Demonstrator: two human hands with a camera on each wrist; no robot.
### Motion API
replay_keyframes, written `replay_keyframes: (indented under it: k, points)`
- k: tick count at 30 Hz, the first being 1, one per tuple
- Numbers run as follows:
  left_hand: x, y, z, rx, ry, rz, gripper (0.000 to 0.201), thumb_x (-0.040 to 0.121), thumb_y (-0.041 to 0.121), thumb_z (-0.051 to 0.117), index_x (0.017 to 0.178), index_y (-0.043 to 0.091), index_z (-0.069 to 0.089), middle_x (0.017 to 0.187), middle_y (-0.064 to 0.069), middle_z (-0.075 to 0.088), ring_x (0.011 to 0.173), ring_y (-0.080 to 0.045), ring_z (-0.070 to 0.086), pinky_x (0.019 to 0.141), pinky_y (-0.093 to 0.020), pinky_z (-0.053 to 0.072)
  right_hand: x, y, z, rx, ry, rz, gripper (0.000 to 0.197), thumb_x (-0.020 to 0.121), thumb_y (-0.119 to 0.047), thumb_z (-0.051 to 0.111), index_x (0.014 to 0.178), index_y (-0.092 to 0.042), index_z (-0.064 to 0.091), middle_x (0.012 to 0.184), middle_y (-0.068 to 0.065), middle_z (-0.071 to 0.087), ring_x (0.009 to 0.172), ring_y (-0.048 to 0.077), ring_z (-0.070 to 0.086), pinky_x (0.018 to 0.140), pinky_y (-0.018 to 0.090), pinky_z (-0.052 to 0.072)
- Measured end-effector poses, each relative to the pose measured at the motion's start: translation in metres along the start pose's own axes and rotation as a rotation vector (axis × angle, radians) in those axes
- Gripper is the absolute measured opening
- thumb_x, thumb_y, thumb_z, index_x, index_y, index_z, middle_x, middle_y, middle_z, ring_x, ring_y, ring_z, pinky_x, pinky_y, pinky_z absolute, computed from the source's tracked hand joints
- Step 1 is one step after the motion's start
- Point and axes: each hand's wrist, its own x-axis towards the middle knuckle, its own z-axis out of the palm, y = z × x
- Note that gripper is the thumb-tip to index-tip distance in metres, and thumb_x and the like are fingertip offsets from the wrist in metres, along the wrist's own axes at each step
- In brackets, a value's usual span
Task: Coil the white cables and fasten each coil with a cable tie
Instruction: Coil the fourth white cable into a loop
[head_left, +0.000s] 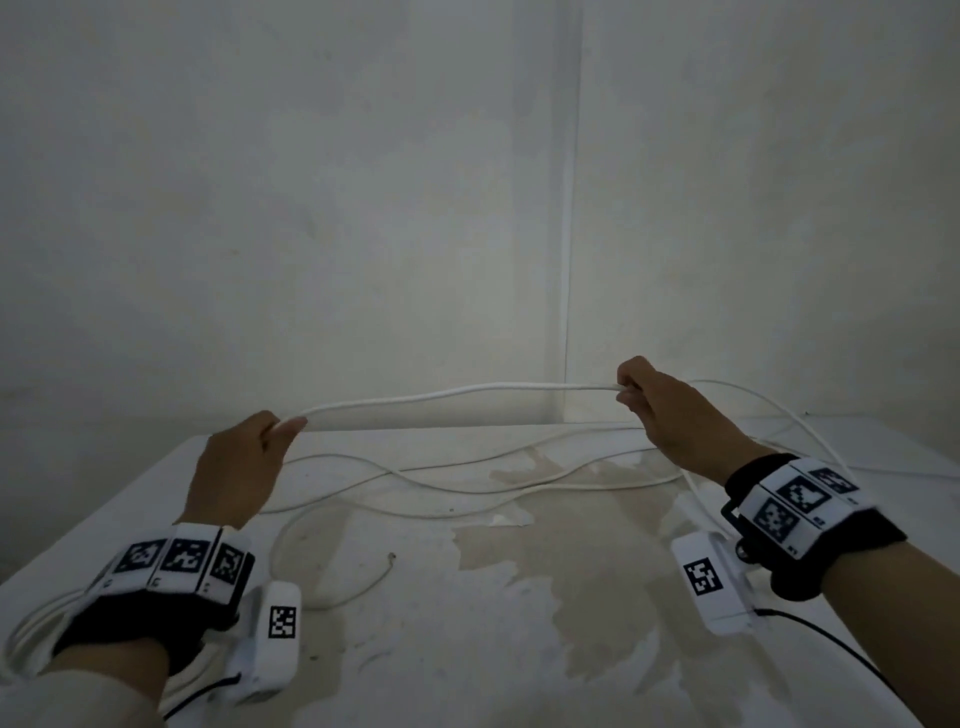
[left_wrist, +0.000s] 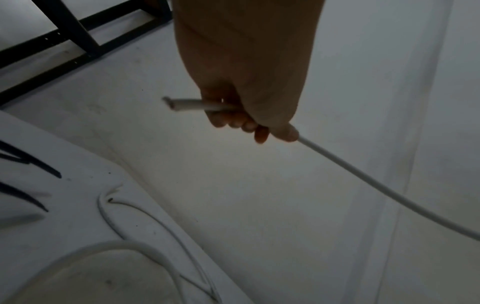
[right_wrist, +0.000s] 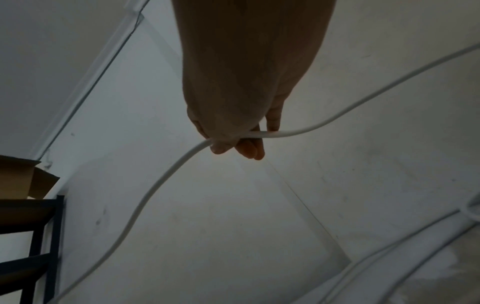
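Above the stained white tabletop (head_left: 519, 597), a thin white round cable (head_left: 457, 393) stretches almost level between both hands. At nine o'clock the left hand (head_left: 236, 467) has its fingers (left_wrist: 233, 121) curled around the cable near its cut end (left_wrist: 170, 102), which pokes out past the fist. At two o'clock the right hand (head_left: 670, 410) pinches the same cable, fingers (right_wrist: 249, 148) closed on it. More loose white cable loops (head_left: 441, 483) lie on the table beneath; how many separate cables is unclear.
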Motion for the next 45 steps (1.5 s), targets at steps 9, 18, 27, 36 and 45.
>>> replay_keyframes:
  k: [9,18,27,36,45]
  points:
    - [-0.003,0.034,0.001,-0.352,0.120,-0.038,0.030,0.101,0.021,0.033,0.089,0.009,0.057,0.064,-0.003,0.046,0.066,-0.022,0.043,0.058,-0.024,0.035,0.008,0.004,0.026,-0.190,-0.064,-0.079,0.009,0.092,0.000,0.047,0.095,-0.001,0.056,0.078,0.008,0.051,0.068,0.022,0.043,0.063,0.028,0.029]
    - [-0.018,0.067,0.026,-0.419,-0.008,0.161,0.016,0.098,0.013,0.038,0.099,0.014,0.054,0.065,0.005,0.047,0.056,-0.005,0.044,0.052,-0.011,0.035,0.024,-0.033,0.072,-0.275,0.093,-0.443,0.038,0.057,0.016,0.038,0.075,-0.004,0.064,0.062,0.010,0.055,0.040,0.023,0.048,0.032,0.027,0.035]
    - [-0.041,0.086,0.045,-0.219,-0.229,0.318,0.053,0.093,0.046,0.031,0.114,0.007,0.061,0.091,-0.003,0.057,0.082,-0.015,0.052,0.066,-0.022,0.033,0.014,-0.085,0.095,-0.202,0.192,-0.679,0.034,0.070,0.011,0.036,0.079,-0.008,0.062,0.065,0.007,0.051,0.048,0.021,0.043,0.045,0.022,0.028]
    - [-0.058,0.088,0.047,-0.175,-0.362,0.208,0.034,0.097,0.039,0.037,0.074,0.027,0.059,0.057,0.010,0.045,0.052,-0.002,0.043,0.051,-0.015,0.029,0.015,-0.078,0.085,-0.022,0.245,-0.536,0.019,0.086,-0.024,0.043,0.082,-0.014,0.059,0.066,0.001,0.059,0.052,0.021,0.053,0.057,0.026,0.036]
    - [-0.058,0.106,0.037,-0.667,-0.384,-0.059,0.043,0.099,0.031,0.032,0.068,0.014,0.054,0.058,0.012,0.045,0.045,0.008,0.044,0.048,-0.008,0.033,0.007,-0.080,0.074,0.073,0.260,-0.400,0.031,0.088,-0.016,0.040,0.097,-0.007,0.068,0.070,0.007,0.055,0.056,0.025,0.052,0.049,0.025,0.038]
